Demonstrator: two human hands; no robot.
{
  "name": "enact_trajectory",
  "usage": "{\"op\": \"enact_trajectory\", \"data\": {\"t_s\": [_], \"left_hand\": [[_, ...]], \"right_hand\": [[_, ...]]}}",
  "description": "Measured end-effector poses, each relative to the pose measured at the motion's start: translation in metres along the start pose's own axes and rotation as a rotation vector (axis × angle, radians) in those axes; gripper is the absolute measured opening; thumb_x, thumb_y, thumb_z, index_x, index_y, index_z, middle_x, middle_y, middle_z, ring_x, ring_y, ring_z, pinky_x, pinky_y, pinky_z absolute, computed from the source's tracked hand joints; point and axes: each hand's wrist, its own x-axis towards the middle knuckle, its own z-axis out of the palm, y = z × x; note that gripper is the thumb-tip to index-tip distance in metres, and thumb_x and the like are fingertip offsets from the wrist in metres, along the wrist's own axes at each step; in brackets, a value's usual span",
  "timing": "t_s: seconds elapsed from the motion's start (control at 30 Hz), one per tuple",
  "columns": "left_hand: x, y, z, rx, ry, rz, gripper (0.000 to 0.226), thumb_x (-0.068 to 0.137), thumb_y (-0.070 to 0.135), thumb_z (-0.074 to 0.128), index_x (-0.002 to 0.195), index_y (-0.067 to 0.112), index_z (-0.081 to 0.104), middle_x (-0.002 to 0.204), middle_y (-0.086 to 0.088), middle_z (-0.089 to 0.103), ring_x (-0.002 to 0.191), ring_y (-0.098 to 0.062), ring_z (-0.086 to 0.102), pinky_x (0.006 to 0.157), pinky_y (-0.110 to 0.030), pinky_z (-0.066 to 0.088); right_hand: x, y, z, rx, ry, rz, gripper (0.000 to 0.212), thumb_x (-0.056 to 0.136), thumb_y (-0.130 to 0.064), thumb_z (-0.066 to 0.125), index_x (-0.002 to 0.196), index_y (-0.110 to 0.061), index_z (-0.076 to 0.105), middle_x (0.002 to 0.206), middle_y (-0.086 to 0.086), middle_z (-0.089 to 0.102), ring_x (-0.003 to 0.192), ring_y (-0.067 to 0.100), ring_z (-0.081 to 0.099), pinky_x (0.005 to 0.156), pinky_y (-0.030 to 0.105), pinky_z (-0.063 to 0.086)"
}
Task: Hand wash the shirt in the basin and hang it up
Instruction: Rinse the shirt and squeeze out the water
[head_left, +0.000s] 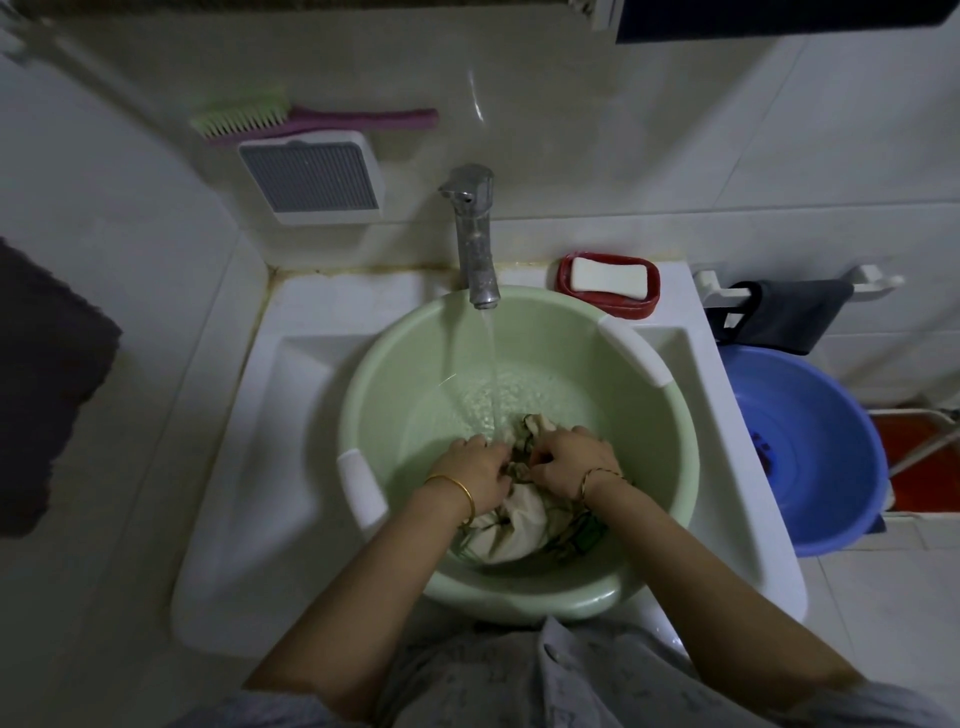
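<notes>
Down in the green basin (649, 415): shirt (511, 525) bunched and wet under the running tap (475, 234).
My left hand (475, 470) and right hand (571, 460) both clutch folds. I judge it limp, heavy, slippery; grab thick bunches, not edges.

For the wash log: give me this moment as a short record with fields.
place: white sink with a green basin set in it
tap: running, stream falls into the basin
shirt: bunched up in the basin, wet
left hand: grips the shirt
right hand: grips the shirt beside the left
soap: white bar in a red dish, behind the basin
brush: on the wall ledge
blue basin: to the right of the sink
stage: washing, not yet hung
</notes>
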Motion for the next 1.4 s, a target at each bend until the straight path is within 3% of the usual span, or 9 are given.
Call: {"op": "enact_trajectory", "data": {"t_s": [0.83, 1.07, 1.27, 1.4], "left_hand": [[-0.004, 0.004, -0.006, -0.056, -0.033, -0.044, 0.043, 0.091, 0.029, 0.051, 0.132, 0.016, 0.048, 0.129, -0.015, 0.048, 0.120, -0.033, 0.043, 0.098, -0.034, 0.038], [-0.007, 0.006, -0.008, -0.047, -0.039, -0.052, 0.041, 0.092, 0.029, 0.050, 0.131, 0.016, 0.047, 0.130, -0.015, 0.048, 0.120, -0.033, 0.043, 0.098, -0.035, 0.037], [-0.009, 0.010, -0.009, 0.006, -0.034, -0.087, 0.038, 0.095, 0.028, 0.043, 0.130, 0.015, 0.043, 0.131, -0.017, 0.044, 0.120, -0.034, 0.039, 0.099, -0.040, 0.037], [-0.012, 0.015, -0.012, 0.019, 0.031, -0.104, 0.037, 0.094, 0.031, 0.042, 0.128, 0.016, 0.043, 0.131, -0.014, 0.041, 0.122, -0.031, 0.036, 0.099, -0.040, 0.036]], "right_hand": [[-0.002, 0.000, 0.000, 0.017, -0.014, 0.007, 0.026, 0.086, -0.033, 0.053, 0.108, -0.027, 0.064, 0.121, 0.006, 0.057, 0.118, 0.025, 0.044, 0.095, 0.036, 0.035], [-0.004, -0.002, 0.001, -0.019, -0.010, -0.012, 0.025, 0.085, -0.034, 0.054, 0.107, -0.027, 0.063, 0.114, 0.006, 0.058, 0.116, 0.024, 0.044, 0.095, 0.037, 0.035], [-0.016, -0.012, 0.014, -0.256, 0.140, -0.150, 0.031, 0.095, -0.029, 0.041, 0.123, -0.019, 0.047, 0.133, 0.009, 0.040, 0.124, 0.030, 0.037, 0.099, 0.045, 0.037], [-0.018, -0.007, 0.024, -0.307, 0.190, -0.146, 0.036, 0.098, -0.028, 0.033, 0.133, -0.019, 0.037, 0.141, 0.011, 0.031, 0.131, 0.031, 0.028, 0.102, 0.048, 0.035]]}}
